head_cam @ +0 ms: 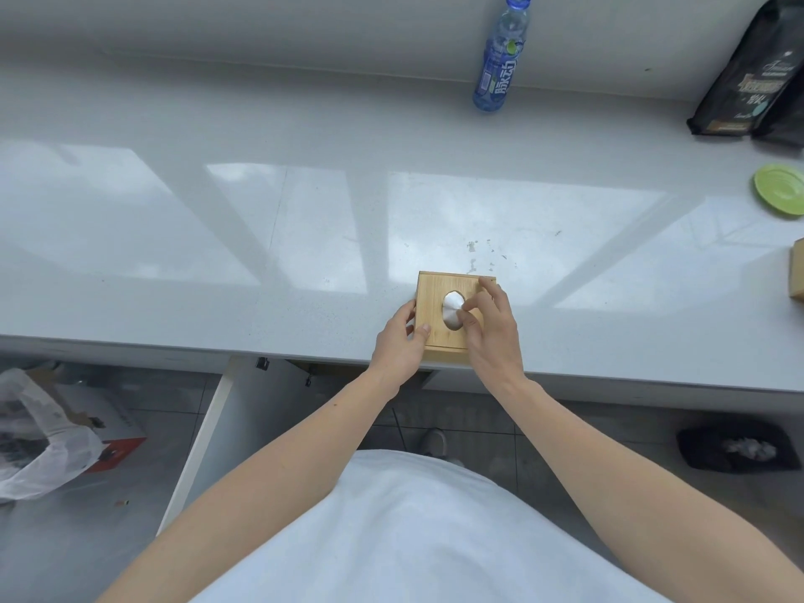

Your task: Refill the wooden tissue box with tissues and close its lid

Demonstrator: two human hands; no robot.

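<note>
The square wooden tissue box (435, 293) sits at the near edge of the white counter (304, 237), its lid lying flat on top. White tissue (450, 310) shows in the oval hole in the lid. My left hand (402, 346) grips the box's left side, thumb on the lid's near left corner. My right hand (489, 330) lies over the right part of the lid, thumb and forefinger pinching the tissue at the hole's right rim.
A blue drink bottle (500, 58) stands at the back wall. A black bag (752, 76) and a green plate (781, 189) are at the far right, with a wooden object (798, 272) at the right edge. Bags and a bin sit on the floor below.
</note>
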